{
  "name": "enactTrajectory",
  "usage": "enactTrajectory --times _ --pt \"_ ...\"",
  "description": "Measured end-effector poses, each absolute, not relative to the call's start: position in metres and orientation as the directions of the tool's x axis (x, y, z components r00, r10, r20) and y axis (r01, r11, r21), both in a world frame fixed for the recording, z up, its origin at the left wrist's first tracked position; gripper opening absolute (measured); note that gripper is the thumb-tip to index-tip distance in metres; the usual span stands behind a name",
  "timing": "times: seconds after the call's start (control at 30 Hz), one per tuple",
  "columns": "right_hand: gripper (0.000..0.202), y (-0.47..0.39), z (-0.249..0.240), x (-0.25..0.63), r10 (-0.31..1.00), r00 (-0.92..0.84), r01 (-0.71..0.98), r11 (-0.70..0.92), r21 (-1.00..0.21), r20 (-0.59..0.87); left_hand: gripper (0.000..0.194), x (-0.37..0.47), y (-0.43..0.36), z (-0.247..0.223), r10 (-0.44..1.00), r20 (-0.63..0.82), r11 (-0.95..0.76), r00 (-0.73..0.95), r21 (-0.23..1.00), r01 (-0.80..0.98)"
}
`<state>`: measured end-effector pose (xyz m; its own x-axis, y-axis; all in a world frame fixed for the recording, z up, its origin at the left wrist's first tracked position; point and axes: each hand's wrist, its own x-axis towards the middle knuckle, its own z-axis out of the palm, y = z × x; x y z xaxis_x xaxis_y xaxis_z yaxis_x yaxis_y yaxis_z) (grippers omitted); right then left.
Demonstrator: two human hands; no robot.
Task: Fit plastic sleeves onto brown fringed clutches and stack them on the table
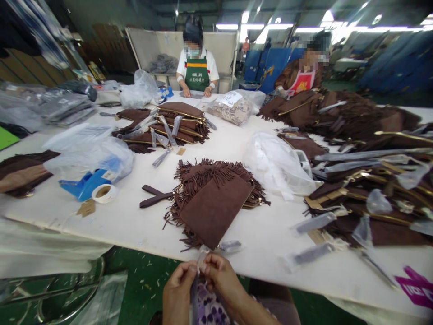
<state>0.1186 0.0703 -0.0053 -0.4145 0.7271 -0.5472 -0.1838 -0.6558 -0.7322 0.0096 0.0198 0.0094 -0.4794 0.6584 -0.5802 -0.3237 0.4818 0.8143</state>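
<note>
Just in front of the table's near edge, my left hand (178, 291) and my right hand (225, 280) are close together, fingertips pinching. Between them is a narrow strap in a clear plastic sleeve (194, 298), one end hanging down along my left palm. Its upper end reaches the near corner of a dark brown pouch (213, 207); whether it is joined there I cannot tell. This pouch lies flat on a pile of fringed brown pouches (196, 174). A bare brown wrist strap (154, 197) sticks out to the left of the pile.
Blue tape dispenser (84, 184), white tape roll (103, 193) and plastic bags (98, 149) are left on the white table (135, 230). Stacked brown pouches (182, 119) lie behind, more (372, 194) at right. Scissors (377, 266) lie at front right. Two co-workers (198, 67) (304, 74) are across.
</note>
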Motion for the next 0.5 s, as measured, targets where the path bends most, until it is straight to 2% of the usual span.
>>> enactTrajectory --times 0.1,0.17,0.4,0.5 --pt "0.029 0.067 -0.005 0.117 0.786 -0.388 -0.175 -0.575 -0.799 -0.481 0.037 0.011 0.023 0.020 0.656 -0.665 0.428 -0.358 0.717 -0.550" --pt "0.028 0.064 -0.006 0.116 0.815 -0.377 -0.185 -0.532 -0.826 -0.441 0.034 0.012 0.025 0.027 0.664 -0.679 0.396 -0.314 0.675 -0.623" --pt "0.025 0.060 -0.009 0.117 0.871 -0.347 -0.217 -0.435 -0.874 -0.347 0.026 0.018 0.027 0.032 0.660 -0.679 0.345 -0.321 0.653 -0.674" --pt "0.024 0.061 -0.006 0.120 0.866 -0.377 -0.243 -0.433 -0.868 -0.327 0.022 0.014 0.027 0.026 0.679 -0.691 0.354 -0.249 0.605 -0.713"
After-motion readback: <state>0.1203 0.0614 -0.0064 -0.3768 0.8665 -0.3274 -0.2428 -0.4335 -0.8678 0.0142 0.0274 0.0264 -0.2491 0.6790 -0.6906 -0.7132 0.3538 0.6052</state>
